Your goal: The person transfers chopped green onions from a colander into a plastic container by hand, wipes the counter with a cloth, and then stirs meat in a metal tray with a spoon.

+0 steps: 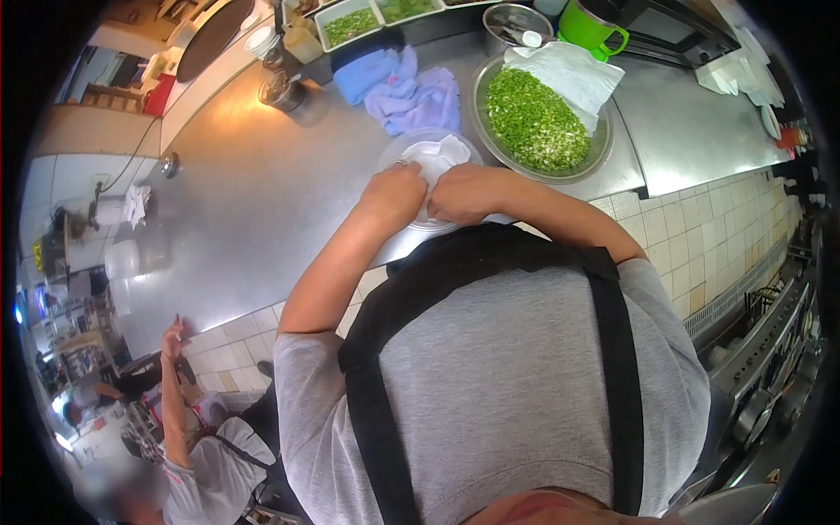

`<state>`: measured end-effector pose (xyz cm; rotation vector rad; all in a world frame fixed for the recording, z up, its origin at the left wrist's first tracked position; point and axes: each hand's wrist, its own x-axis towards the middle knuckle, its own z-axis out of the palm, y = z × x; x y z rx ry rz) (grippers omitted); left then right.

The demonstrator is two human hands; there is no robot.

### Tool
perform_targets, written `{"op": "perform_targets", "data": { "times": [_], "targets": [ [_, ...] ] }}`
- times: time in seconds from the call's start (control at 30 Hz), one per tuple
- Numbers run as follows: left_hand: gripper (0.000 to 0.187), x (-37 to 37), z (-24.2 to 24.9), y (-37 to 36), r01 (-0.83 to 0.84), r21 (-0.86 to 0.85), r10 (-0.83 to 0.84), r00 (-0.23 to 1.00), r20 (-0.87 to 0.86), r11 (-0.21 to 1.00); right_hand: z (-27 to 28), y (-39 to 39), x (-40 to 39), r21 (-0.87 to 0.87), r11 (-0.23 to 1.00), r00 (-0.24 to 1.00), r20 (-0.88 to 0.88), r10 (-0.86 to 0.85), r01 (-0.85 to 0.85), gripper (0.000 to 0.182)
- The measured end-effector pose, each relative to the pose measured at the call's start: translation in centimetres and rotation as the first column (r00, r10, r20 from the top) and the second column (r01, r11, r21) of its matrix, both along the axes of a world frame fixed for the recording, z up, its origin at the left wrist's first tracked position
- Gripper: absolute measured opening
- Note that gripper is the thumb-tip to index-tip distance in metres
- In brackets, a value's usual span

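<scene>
A round clear container (435,225) stands at the counter's front edge, close to my body. White paper (447,152) lines its inside, and a corner of it sticks up at the far rim. Over the container's left part is my left hand (395,198), fingers curled down onto the paper. My right hand (468,192) bends in from the right, its fingers closed on the paper too. The knuckles nearly meet, and the fingertips are partly hidden. Just right of the hands sits a metal bowl (479,112) of chopped green onions (534,122), partly covered with a paper towel (573,80).
Blue cloths (411,96) lie behind the container. A green jug (591,31), a metal pot (516,26) and trays of greens (350,28) line the back. A dark jar (282,92) stands left. Another person (214,464) is at lower left, one arm reaching toward the counter (236,210).
</scene>
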<state>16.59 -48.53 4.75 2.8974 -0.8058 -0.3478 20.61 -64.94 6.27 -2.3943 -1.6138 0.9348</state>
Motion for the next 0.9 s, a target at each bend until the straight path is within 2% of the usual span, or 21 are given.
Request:
{"op": "perform_targets", "data": {
  "times": [0.07,0.1,0.13,0.17,0.2,0.23,0.27,0.33,0.37,0.43,0.47,0.5,0.53,0.57,0.63,0.67,0.77,0.87,0.9],
  "targets": [
    [0.014,0.2,0.2,-0.4,-0.023,0.035,0.023,0.999,-0.022,0.999,1.2,-1.5,0.2,0.001,0.999,0.999,0.006,-0.04,0.04,0.022],
    [0.014,0.2,0.4,-0.5,0.004,0.002,-0.004,1.0,0.009,1.0,1.7,-3.2,0.5,0.247,0.961,0.99,0.025,-0.138,0.127,0.021],
    [0.015,0.2,0.7,-0.6,0.03,-0.031,-0.029,0.999,0.041,0.999,2.2,-5.2,0.9,0.478,0.856,0.972,0.022,-0.234,0.195,0.02],
    [0.015,0.2,1.3,-0.7,0.038,-0.034,-0.036,0.998,0.044,0.999,3.1,-7.6,1.6,0.526,0.799,0.913,0.096,-0.396,0.291,0.02],
    [0.012,0.2,2.1,-0.8,-0.002,-0.094,0.007,0.998,0.06,0.996,3.7,-10.5,2.3,0.58,0.726,0.824,0.157,-0.545,0.37,0.021],
    [0.012,0.3,2.6,-0.8,-0.044,-0.153,0.056,0.996,0.071,0.987,3.7,-13.4,2.7,0.646,0.512,0.635,0.055,-0.77,0.566,0.021],
    [0.012,0.3,2.6,-0.4,-0.048,-0.154,0.059,0.996,0.071,0.987,4.3,-15.8,3.1,0.619,0.243,0.372,-0.087,-0.924,0.747,0.024],
    [0.019,0.2,2.4,1.1,-0.121,-0.465,0.301,0.892,0.336,0.877,1.5,-21.5,4.2,0.762,0.189,0.132,0.136,-0.982,0.619,0.036],
    [0.019,0.1,2.2,1.5,-0.13,-0.463,0.308,0.891,0.334,0.877,0.5,-22.5,4.0,0.76,0.193,0.141,0.134,-0.981,0.62,0.036],
    [0.031,-0.1,1.8,2.3,-0.335,-0.571,0.528,0.823,0.21,0.75,-1.1,-23.0,2.9,0.449,-0.109,-0.034,-0.172,-0.985,0.887,0.052],
    [0.031,-0.3,1.6,2.4,-0.342,-0.569,0.533,0.82,0.208,0.748,-1.8,-22.4,2.4,0.445,-0.104,-0.028,-0.173,-0.984,0.889,0.052],
    [0.035,-0.5,1.5,2.3,-0.45,-0.567,0.579,0.813,0.058,0.69,-2.4,-21.2,1.8,0.278,-0.284,-0.136,-0.451,-0.882,0.918,0.049],
    [0.04,-0.5,1.5,2.2,-0.554,-0.548,0.614,0.784,-0.091,0.627,-3.0,-20.6,1.5,0.064,-0.406,-0.263,-0.669,-0.695,0.912,0.046],
    [0.04,-0.4,1.4,2.1,-0.557,-0.548,0.617,0.782,-0.09,0.625,-4.8,-21.2,1.6,0.063,-0.402,-0.261,-0.669,-0.696,0.913,0.046],
    [0.042,-0.5,0.7,2.0,-0.56,-0.515,0.582,0.801,-0.137,0.649,-7.3,-22.7,1.9,0.029,-0.381,-0.198,-0.816,-0.543,0.924,0.032],
    [0.042,-0.3,0.6,2.1,-0.558,-0.517,0.582,0.802,-0.136,0.649,-7.2,-23.1,1.8,0.044,-0.385,-0.207,-0.784,-0.586,0.922,0.024],
    [0.044,0.3,0.2,2.8,-0.573,-0.506,0.565,0.803,-0.19,0.644,-5.5,-22.8,1.7,0.059,-0.404,-0.199,-0.8,-0.566,0.913,0.025],
    [0.046,0.7,-0.8,2.6,-0.552,-0.541,0.583,0.802,-0.134,0.635,-1.8,-21.9,1.2,0.07,-0.406,-0.2,-0.786,-0.585,0.911,0.031],
    [0.045,0.6,-0.7,2.0,-0.473,-0.664,0.573,0.816,-0.08,0.58,-1.1,-21.8,0.7,0.094,-0.398,-0.181,-0.778,-0.602,0.913,0.033]
  ]
}}
